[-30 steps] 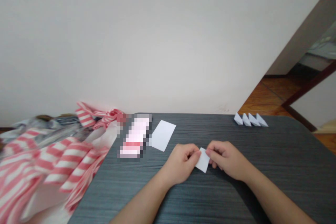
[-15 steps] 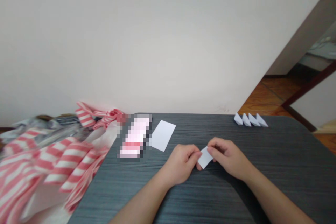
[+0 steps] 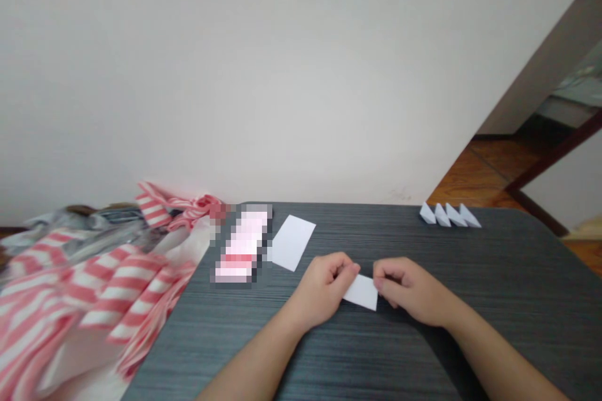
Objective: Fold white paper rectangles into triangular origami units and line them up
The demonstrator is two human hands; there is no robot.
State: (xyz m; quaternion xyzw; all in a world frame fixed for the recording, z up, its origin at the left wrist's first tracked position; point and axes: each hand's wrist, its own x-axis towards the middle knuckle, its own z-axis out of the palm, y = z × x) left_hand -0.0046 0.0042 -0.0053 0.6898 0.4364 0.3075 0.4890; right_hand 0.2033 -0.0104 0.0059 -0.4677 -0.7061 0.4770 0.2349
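Note:
Between my two hands is a small white piece of paper (image 3: 362, 292), held just over the dark tabletop. My left hand (image 3: 323, 291) grips its left end, thumb on top and the other fingers curled beneath. At the paper's right edge, my right hand (image 3: 414, 291) pinches with thumb and curled forefinger. A larger white sheet of paper (image 3: 293, 243) lies flat beyond my left hand. Several folded white paper pieces (image 3: 450, 215) with pointed tips stand in a row at the far right of the table.
A blurred-out phone-like rectangle (image 3: 242, 244) lies on the table (image 3: 226, 338), left of the larger sheet. Red-and-white striped cloth (image 3: 122, 282) is heaped beside the table's left edge. A pale wall (image 3: 301, 75) rises behind the table.
The small paper has turned and come slightly nearer, with more of its width showing. My right hand has moved a little down and toward me; the left has barely shifted.

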